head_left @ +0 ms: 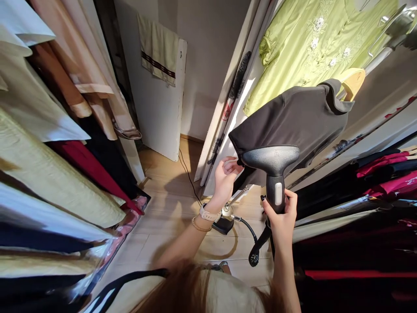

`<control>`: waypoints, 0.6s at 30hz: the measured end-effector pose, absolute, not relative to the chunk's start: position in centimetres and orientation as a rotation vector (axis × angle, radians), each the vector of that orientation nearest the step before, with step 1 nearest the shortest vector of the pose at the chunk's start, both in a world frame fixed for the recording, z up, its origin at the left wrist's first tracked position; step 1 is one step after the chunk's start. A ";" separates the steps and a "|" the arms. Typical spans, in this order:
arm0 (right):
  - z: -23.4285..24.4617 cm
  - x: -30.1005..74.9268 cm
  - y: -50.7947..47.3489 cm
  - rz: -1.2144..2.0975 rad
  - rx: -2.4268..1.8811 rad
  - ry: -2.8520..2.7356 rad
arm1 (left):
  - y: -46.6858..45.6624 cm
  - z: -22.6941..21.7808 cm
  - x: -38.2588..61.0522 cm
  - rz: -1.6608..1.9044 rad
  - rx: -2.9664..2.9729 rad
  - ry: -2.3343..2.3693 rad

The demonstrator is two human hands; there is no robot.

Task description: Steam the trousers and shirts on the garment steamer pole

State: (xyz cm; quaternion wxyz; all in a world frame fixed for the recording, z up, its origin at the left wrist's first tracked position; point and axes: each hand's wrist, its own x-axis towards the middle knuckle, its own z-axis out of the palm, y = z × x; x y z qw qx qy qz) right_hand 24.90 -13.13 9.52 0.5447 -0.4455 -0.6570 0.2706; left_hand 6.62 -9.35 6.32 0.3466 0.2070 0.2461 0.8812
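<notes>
My right hand [282, 213] is wrapped around the handle of a black and silver garment steamer [272, 158]. Its wide head is up against the lower part of a dark shirt [293, 117] or hides it from my view; I cannot tell if they touch. The shirt hangs tilted from a wooden hanger [354, 82]. At the shirt's sleeve end, left of the steamer head, the fingers of my left hand [224, 178] are bent and pinch the cuff. Below, the steamer's black hose [256, 252] droops in a loop.
A light green embroidered dress [302, 48] hangs behind the shirt on a metal pole. The steamer base [224, 224] stands on the wooden floor, with a cord [189, 174] running back. Clothes racks line both sides. A towel [159, 48] hangs over a white door [163, 113].
</notes>
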 end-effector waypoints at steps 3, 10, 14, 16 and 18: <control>9.5 24.8 -13.5 0.654 -1.056 -1.579 | -10.1 6.5 7.3 2.326 0.563 0.631; 9.1 25.2 -13.6 0.693 -1.054 -1.595 | -10.9 6.4 8.7 2.316 0.603 0.616; 9.4 24.9 -13.7 0.694 -1.038 -1.597 | -10.7 5.6 9.7 2.360 0.624 0.647; 9.6 24.8 -14.0 0.676 -1.025 -1.598 | -10.5 5.3 10.0 2.354 0.655 0.646; 9.8 25.0 -14.3 0.658 -1.021 -1.580 | -10.4 5.2 9.9 2.345 0.706 0.653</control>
